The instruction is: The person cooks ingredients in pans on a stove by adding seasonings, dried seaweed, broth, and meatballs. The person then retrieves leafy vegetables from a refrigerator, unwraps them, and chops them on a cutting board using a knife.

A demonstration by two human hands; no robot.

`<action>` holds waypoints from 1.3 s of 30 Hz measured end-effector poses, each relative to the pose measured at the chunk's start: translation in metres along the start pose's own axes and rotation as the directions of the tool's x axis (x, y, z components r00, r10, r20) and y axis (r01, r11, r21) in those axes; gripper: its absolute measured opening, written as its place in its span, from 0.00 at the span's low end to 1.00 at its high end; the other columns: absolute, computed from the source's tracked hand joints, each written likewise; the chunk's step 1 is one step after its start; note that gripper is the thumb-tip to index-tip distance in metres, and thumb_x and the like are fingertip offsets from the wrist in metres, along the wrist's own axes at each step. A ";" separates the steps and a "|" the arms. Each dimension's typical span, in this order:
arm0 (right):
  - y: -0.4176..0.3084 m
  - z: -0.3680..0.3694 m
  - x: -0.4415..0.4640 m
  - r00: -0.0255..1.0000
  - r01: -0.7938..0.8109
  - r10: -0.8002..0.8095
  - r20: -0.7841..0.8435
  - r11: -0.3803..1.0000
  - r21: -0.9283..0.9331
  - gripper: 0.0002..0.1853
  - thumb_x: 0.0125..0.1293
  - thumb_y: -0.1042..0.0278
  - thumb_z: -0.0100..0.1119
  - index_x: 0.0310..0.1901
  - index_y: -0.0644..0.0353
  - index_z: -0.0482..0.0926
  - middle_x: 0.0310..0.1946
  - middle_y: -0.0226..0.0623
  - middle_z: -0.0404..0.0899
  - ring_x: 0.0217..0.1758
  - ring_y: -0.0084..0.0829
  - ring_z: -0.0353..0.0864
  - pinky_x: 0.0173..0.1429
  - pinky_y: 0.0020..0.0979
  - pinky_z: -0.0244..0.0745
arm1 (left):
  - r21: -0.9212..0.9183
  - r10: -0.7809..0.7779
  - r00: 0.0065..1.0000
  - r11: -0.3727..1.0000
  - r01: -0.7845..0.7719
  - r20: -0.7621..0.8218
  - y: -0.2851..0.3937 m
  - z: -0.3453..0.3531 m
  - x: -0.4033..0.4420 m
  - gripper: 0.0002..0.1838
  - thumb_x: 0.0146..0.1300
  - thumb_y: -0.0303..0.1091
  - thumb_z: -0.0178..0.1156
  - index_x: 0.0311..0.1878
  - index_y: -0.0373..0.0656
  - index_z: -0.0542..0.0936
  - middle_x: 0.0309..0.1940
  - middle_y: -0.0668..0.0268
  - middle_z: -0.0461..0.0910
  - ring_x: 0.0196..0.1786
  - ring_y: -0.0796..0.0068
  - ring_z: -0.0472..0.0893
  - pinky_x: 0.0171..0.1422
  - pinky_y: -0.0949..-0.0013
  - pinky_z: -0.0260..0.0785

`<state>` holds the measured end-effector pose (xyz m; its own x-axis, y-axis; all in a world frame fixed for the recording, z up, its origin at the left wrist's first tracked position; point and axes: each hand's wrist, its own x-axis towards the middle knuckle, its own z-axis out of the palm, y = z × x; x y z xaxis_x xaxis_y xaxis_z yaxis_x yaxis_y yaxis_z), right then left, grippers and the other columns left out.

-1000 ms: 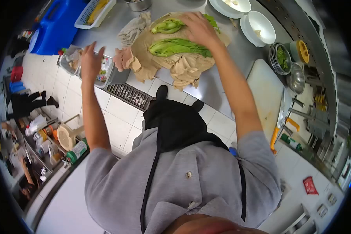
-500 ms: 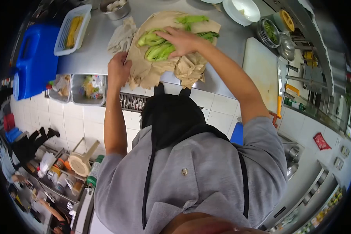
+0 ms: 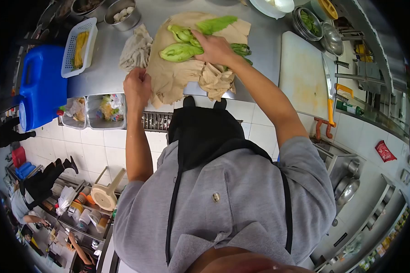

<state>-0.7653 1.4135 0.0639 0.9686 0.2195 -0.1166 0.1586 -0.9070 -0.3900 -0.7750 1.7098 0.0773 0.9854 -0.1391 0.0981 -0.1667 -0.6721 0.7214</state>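
Brown paper point(image 3: 168, 77) lies crumpled on the steel counter point(image 3: 105, 68) with leafy green vegetables on it. My right hand point(image 3: 214, 48) is closed around the green vegetables point(image 3: 180, 52), its fingers reaching between two pale green heads. A loose green leaf point(image 3: 216, 24) lies just above that hand. At the left edge of the paper, my left hand point(image 3: 137, 85) has its fingers curled together; whatever is between them is too small to make out. A grey cloth point(image 3: 136, 49) rests just above my left hand.
Left are a white basket point(image 3: 66, 57), a blue jug point(image 3: 43, 86) and two scrap bins point(image 3: 105, 123). A metal pot point(image 3: 131, 22) stands at the back. Right are a cutting board point(image 3: 305, 75), a knife point(image 3: 329, 88) and metal bowls point(image 3: 331, 40). Other people are at the far lower left.
Since a second ago, my left hand has come from over the bins to the paper's edge and closed. My right hand has closed around the vegetables, whose heads now lie together. The camera view has shifted.
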 end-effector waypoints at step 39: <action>0.061 -0.059 -0.025 0.939 0.005 0.331 -0.089 0.247 0.969 0.05 0.67 0.75 0.59 0.42 0.62 0.74 0.40 0.36 0.80 0.38 0.28 0.83 0.40 0.27 0.75 | 0.031 0.481 0.862 0.870 -0.491 0.157 0.091 0.085 0.104 0.26 0.58 0.27 0.65 0.61 0.37 0.74 0.51 0.52 0.77 0.49 0.61 0.81 0.52 0.63 0.75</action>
<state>-0.7683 1.3312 0.0969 0.9794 -0.1258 -0.1576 -0.1419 0.1254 -0.9819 -0.6907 1.5726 0.0947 0.7643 -0.5575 0.3242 -0.6303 -0.5395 0.5582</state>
